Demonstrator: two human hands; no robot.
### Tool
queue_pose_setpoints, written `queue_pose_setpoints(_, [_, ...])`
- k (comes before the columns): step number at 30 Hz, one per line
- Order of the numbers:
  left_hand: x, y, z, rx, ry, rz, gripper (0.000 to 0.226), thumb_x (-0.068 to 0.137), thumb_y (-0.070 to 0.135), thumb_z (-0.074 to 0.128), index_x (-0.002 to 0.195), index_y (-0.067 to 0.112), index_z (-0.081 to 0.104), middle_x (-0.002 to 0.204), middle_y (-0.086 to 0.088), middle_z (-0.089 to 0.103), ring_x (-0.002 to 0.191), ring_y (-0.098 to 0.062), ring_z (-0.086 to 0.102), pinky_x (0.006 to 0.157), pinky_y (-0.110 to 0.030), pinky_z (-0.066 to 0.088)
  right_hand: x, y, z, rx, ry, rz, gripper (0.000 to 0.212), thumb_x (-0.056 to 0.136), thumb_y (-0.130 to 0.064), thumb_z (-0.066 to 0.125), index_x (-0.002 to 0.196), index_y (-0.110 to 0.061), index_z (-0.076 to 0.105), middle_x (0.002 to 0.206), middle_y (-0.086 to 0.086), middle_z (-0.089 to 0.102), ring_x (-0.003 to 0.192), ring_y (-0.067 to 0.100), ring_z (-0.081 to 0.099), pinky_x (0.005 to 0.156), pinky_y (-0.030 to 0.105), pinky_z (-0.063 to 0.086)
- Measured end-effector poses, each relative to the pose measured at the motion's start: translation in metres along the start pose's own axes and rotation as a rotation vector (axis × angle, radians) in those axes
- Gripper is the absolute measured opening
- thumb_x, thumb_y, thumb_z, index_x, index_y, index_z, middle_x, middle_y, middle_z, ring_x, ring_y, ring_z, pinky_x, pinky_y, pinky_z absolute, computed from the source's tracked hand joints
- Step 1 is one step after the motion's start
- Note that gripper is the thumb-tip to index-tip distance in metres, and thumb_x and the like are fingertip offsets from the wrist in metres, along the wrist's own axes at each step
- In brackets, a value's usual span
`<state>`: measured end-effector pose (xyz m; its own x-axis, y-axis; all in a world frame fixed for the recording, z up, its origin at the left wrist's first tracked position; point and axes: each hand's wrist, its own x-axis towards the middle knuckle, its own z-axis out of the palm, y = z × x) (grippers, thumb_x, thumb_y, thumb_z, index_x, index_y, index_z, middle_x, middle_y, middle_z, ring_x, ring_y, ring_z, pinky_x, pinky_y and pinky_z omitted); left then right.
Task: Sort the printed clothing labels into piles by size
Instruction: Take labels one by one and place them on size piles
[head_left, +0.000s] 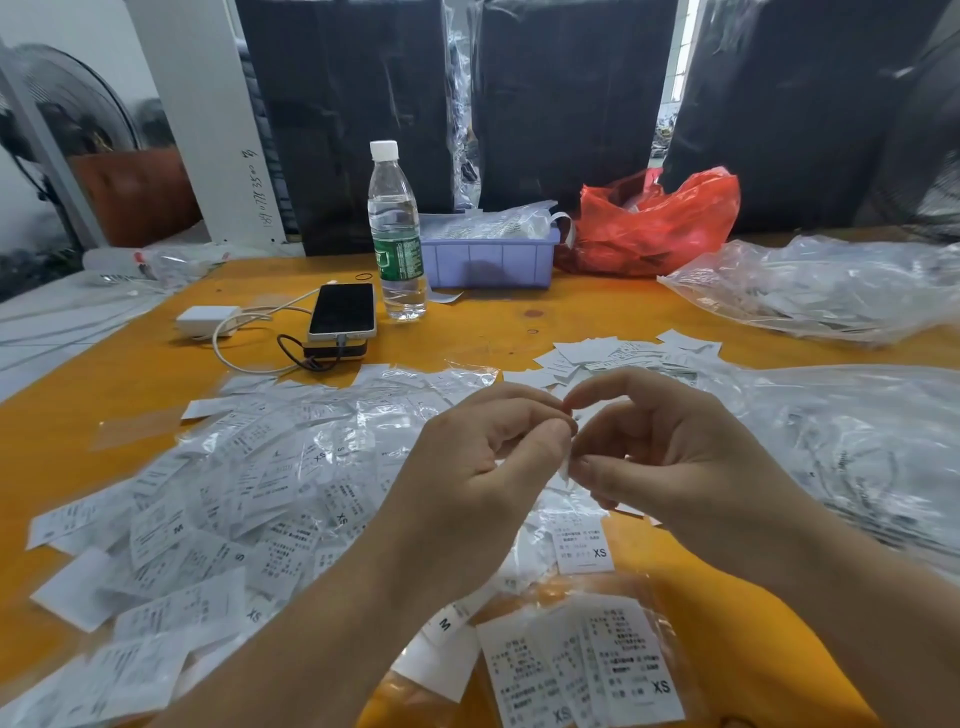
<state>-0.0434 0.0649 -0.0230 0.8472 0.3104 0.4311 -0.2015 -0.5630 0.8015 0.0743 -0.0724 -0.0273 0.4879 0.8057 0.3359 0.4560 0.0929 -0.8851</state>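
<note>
- Two hands meet above the orange table — left hand and right hand both pinch one small white label at their fingertips.
- Loose labels lie heaped to the left — XS labels sit stacked nearest.

Pinching one small label between left hand and right hand fingertips, hovering over orange table; unsorted label heap lying left, XS pile sitting near.
</note>
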Motion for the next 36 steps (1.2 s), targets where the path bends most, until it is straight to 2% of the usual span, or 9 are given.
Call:
queue_pose_setpoints(4, [-0.002, -0.005, 0.001, 0.104, 0.079, 0.021, 0.03, 0.089, 0.002, 0.061, 0.104, 0.026, 0.072, 0.099, 0.019, 0.068, 0.096, 0.005, 0.062, 0.077, -0.007, 0.047, 0.001, 0.0, 0.002, 0.002, 0.047, -0.02, 0.035, 0.073, -0.016, 0.072, 0.101, -0.035, 0.065, 0.075, 0.004, 0.07, 0.061, 0.024, 0.058, 0.06, 0.037, 0.049])
queue_pose_setpoints(8, [-0.003, -0.009, 0.003, 0.064, 0.09, -0.053, 0.043, 0.087, 0.015, 0.069, 0.119, 0.04, 0.056, 0.108, 0.018, 0.065, 0.089, -0.006, 0.068, 0.072, -0.022, 0.057, -0.002, 0.001, 0.001, -0.07, 0.046, -0.034, 0.039, 0.081, -0.006, 0.075, 0.104, -0.035, 0.063, 0.075, 0.001, 0.07, 0.061, 0.023, 0.058, 0.057, 0.037, 0.048])
queue_pose_setpoints(11, [-0.002, -0.01, 0.003, 0.055, 0.059, -0.081, 0.037, 0.087, 0.022, 0.071, 0.112, 0.045, 0.056, 0.097, 0.014, 0.066, 0.078, -0.011, 0.068, 0.064, -0.032, 0.058, -0.004, -0.002, 0.002, -0.194, 0.048, -0.053, 0.036, 0.083, -0.007, 0.074, 0.104, -0.033, 0.063, 0.075, -0.005, 0.07, 0.062, 0.025, 0.061, 0.059, 0.042, 0.052])
queue_pose_setpoints(14, [-0.002, -0.011, 0.002, 0.112, 0.019, -0.013, 0.03, 0.088, 0.018, 0.07, 0.103, 0.043, 0.061, 0.082, 0.009, 0.069, 0.068, -0.018, 0.066, 0.06, -0.04, 0.055, -0.004, -0.003, -0.003, -0.455, -0.071, -0.023, 0.029, 0.087, -0.02, 0.07, 0.108, -0.038, 0.06, 0.079, -0.016, 0.067, 0.063, 0.009, 0.061, 0.06, 0.033, 0.053])
queue_pose_setpoints(17, [-0.002, -0.013, 0.002, 0.181, 0.018, 0.02, 0.033, 0.087, 0.016, 0.071, 0.103, 0.044, 0.062, 0.082, 0.016, 0.067, 0.064, -0.012, 0.064, 0.052, -0.026, 0.051, -0.007, -0.004, -0.012, -0.695, -0.176, 0.043, 0.027, 0.091, -0.035, 0.062, 0.117, -0.042, 0.056, 0.087, -0.023, 0.062, 0.083, -0.002, 0.058, 0.073, 0.026, 0.052])
queue_pose_setpoints(22, [-0.005, -0.011, 0.003, 0.253, -0.007, 0.034, 0.038, 0.085, 0.019, 0.072, 0.104, 0.05, 0.06, 0.082, 0.025, 0.065, 0.07, 0.001, 0.063, 0.052, -0.009, 0.044, -0.018, -0.007, -0.044, -0.944, -0.06, 0.176, 0.038, 0.095, -0.044, 0.053, 0.132, -0.045, 0.045, 0.127, -0.03, 0.044, 0.117, -0.006, 0.041, 0.092, 0.018, 0.035])
queue_pose_setpoints(28, [-0.007, -0.005, 0.007, 0.303, -0.065, 0.083, 0.041, 0.085, 0.021, 0.072, 0.1, 0.057, 0.058, 0.093, 0.035, 0.061, 0.082, 0.009, 0.061, 0.054, -0.006, 0.043, -0.032, -0.006, -0.07, -0.986, 0.273, 0.223, 0.025, 0.096, -0.021, 0.052, 0.118, -0.022, 0.065, 0.11, -0.006, 0.066, 0.095, 0.011, 0.058, 0.082, 0.027, 0.048])
queue_pose_setpoints(32, [-0.008, -0.003, 0.009, 0.314, -0.054, 0.119, 0.042, 0.085, 0.017, 0.071, 0.097, 0.055, 0.058, 0.096, 0.041, 0.057, 0.085, 0.013, 0.058, 0.057, -0.002, 0.041, -0.036, -0.009, -0.085, -1.041, 0.484, 0.281, 0.02, 0.091, -0.006, 0.053, 0.101, -0.016, 0.068, 0.084, 0.003, 0.066, 0.058, 0.011, 0.056, 0.054, 0.027, 0.043])
queue_pose_setpoints(36, [-0.007, -0.004, 0.012, 0.337, -0.047, 0.164, 0.041, 0.085, 0.008, 0.071, 0.099, 0.046, 0.063, 0.104, 0.036, 0.057, 0.092, 0.015, 0.055, 0.063, 0.001, 0.04, -0.045, -0.002, -0.094, -1.21, 0.396, 0.596, 0.02, 0.09, -0.01, 0.049, 0.098, -0.021, 0.064, 0.094, 0.003, 0.064, 0.082, 0.024, 0.061, 0.072, 0.038, 0.054])
